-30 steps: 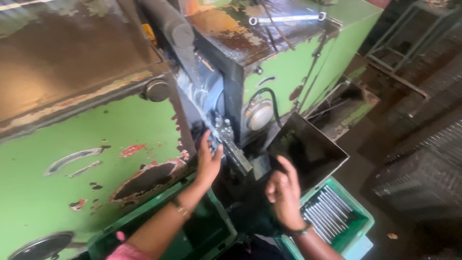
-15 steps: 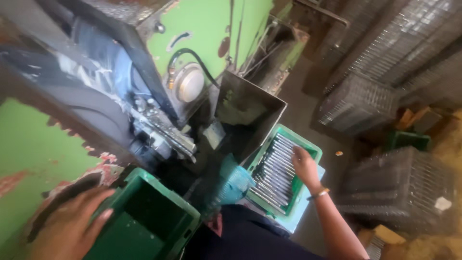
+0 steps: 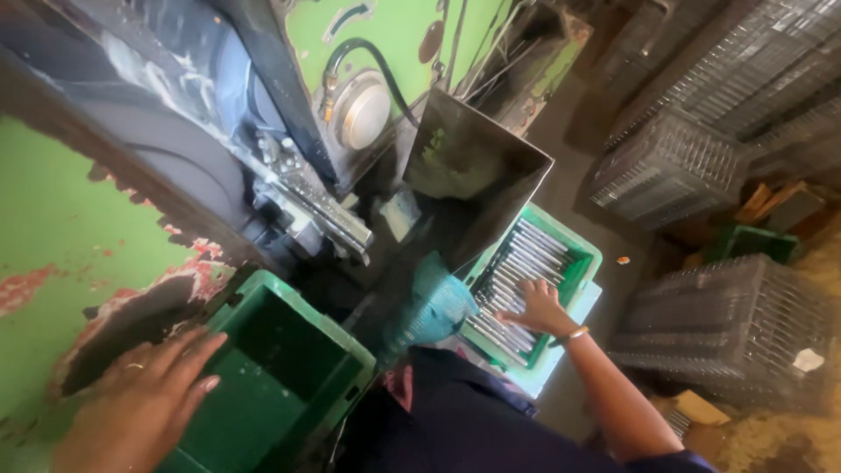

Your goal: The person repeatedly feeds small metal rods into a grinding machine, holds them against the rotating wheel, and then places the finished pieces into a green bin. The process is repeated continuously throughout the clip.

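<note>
My left hand rests flat, fingers apart, on the near rim of an empty dark green bin beside the green machine. It holds nothing. Down to the right, my right hand reaches into a green crate, fingers spread over several silver metal rods lying side by side. Whether the fingers close on a rod I cannot tell. A bangle sits on that wrist.
A dark metal chute slopes from the machine toward the crate. A clamp-like metal fixture juts out of the machine front. Stacked grey wire-mesh crates fill the floor at right, with another green crate behind.
The view has swung right and down from the machine front. My right hand left the fixture and went down into the rod crate. My left hand dropped to the green bin's rim.
</note>
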